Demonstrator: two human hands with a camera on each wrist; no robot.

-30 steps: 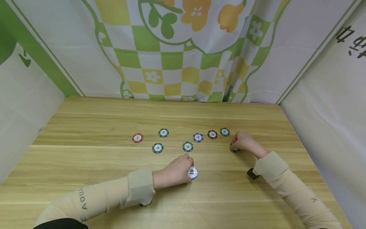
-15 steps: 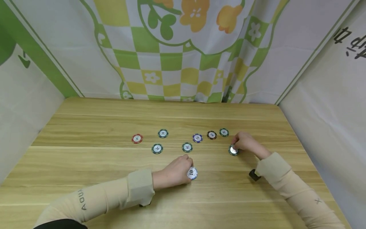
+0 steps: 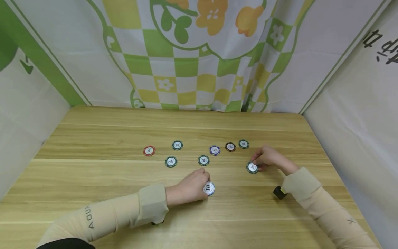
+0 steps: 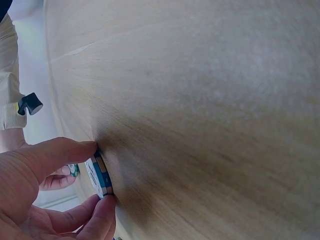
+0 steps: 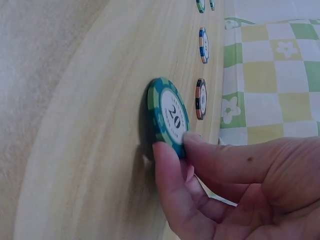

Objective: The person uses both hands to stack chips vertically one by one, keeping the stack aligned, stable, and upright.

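Gripping in left hand (image 3: 189, 186) a white-faced round chip marked 10 (image 3: 209, 188); pinching in right hand (image 3: 269, 157) a green-rimmed round chip marked 20 (image 3: 252, 168). Apparently partway along (two chips in hand), leaving untouched on the wooden tabletop (image 3: 236, 221), beyond the hands, a red-rimmed chip (image 3: 149, 150), a blue-rimmed chip (image 3: 214, 150), a black-rimmed chip (image 3: 230, 147) and four green-rimmed chips (image 3: 203, 160).

cloth-walled nook (image 3: 357, 110): printed curtain (image 3: 186, 65), wooden table (image 3: 105, 176)

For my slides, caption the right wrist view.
Right hand pinching a green 20 chip, black chip and checked curtain beyond.
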